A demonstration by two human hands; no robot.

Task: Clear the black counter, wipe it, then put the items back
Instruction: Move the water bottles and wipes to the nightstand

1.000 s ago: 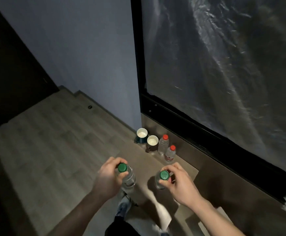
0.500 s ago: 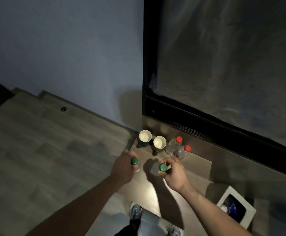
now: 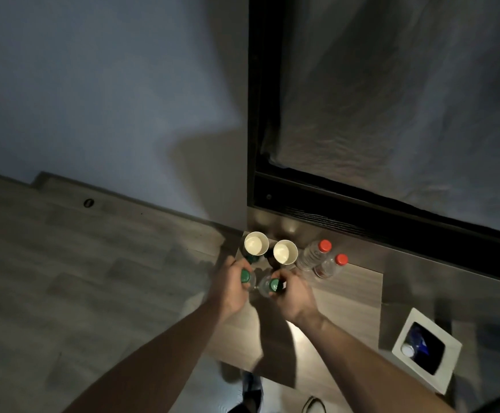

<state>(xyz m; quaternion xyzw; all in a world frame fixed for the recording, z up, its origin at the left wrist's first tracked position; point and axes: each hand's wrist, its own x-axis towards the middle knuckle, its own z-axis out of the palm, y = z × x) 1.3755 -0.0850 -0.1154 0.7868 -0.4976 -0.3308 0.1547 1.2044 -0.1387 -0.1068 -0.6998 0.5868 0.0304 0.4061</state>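
Observation:
My left hand grips a clear bottle with a green cap by its neck. My right hand grips a second green-capped bottle the same way. Both bottles are low over a low wooden platform, just in front of two paper cups. To the right of the cups stand two clear bottles with red caps, by the dark frame. The black counter is not in view.
A plastic-covered panel in a black frame rises behind the platform. A grey wall is at left, over wood flooring. A white square bin with a dark liner stands at right. My shoes show at the bottom edge.
Both hands have carried the green-capped bottles down and forward toward the cups. The view has tilted more steeply down, and the white bin has come into view.

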